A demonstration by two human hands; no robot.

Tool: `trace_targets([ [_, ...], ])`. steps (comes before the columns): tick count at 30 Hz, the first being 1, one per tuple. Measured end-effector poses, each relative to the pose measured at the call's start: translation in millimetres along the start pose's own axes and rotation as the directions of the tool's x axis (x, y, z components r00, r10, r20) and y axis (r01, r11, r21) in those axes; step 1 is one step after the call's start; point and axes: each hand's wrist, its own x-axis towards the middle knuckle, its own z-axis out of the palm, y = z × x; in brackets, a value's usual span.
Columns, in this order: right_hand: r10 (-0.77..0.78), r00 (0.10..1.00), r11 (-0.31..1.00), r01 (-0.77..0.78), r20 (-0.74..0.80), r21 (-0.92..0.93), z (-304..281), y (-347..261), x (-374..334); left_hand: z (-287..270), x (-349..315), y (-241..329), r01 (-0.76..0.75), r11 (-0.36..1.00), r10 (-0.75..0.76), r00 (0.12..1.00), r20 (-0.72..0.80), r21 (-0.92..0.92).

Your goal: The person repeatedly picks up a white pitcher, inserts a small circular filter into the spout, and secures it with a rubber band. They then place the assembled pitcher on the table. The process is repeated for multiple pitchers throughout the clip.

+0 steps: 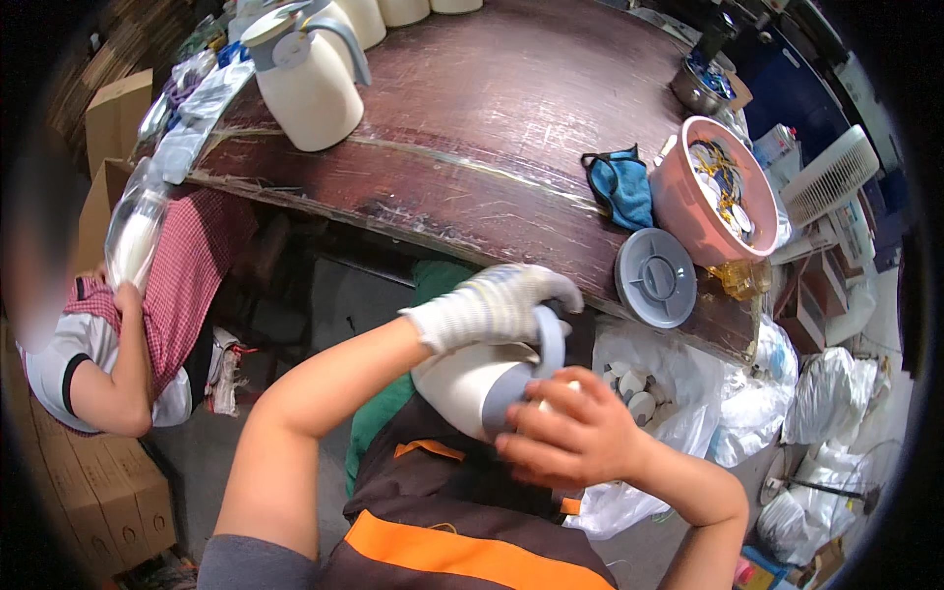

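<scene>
A cream thermal jug [454,389] with a grey collar and grey handle lies tilted in my lap, its top pointing right. My left hand [501,303], in a white knitted glove, bends over the jug from the table side, its fingers closed at the handle. Bare and slightly blurred, my right hand [570,428] curls over the jug's top end. Its fingers hide most of the mouth, and a small pale piece shows between them that I cannot make out. A round grey lid-like disc [656,277] with a crossbar rests at the table's near edge.
On the dark wooden table [472,108] stand a finished-looking jug [310,93], several more behind it, a pink basin [678,192] of small parts and a blue cloth mask [619,185]. A plastic bag [678,413] of round parts sits right. A co-worker [118,364] sits left.
</scene>
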Motion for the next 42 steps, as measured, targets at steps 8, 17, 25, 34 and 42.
trace_targets([
  [8, 0.373, 0.917, 0.926, -0.358, -0.14, 0.122, 18.4, 24.0, -8.7, 6.3, -8.0, -18.4, 0.237, 0.969, -0.247, 0.942, -0.227, -0.073],
  [17, 0.797, 0.604, 0.587, -0.763, -0.025, 0.27, 20.0, 27.9, -25.7, 9.0, -64.3, 18.6, -0.039, 0.977, 0.073, 0.985, -0.154, 0.209],
  [25, 0.202, 0.978, 0.978, -0.204, 0.044, 0.038, 0.6, 20.1, -0.9, -22.2, -36.7, -30.4, 0.186, 0.89, -0.166, 0.983, 0.084, -0.416],
  [34, 0.622, 0.782, 0.733, -0.597, 0.034, 0.325, -4.2, 55.7, -2.2, 10.4, -70.7, 18.4, 0.469, 0.699, -0.202, 0.853, 0.481, -0.539],
  [42, 0.844, 0.358, 0.402, -0.915, -0.4, 0.031, -124.1, 224.4, -47.6, 10.3, -63.4, 46.6, 0.366, 0.333, -0.376, 0.897, 0.233, -0.869],
])
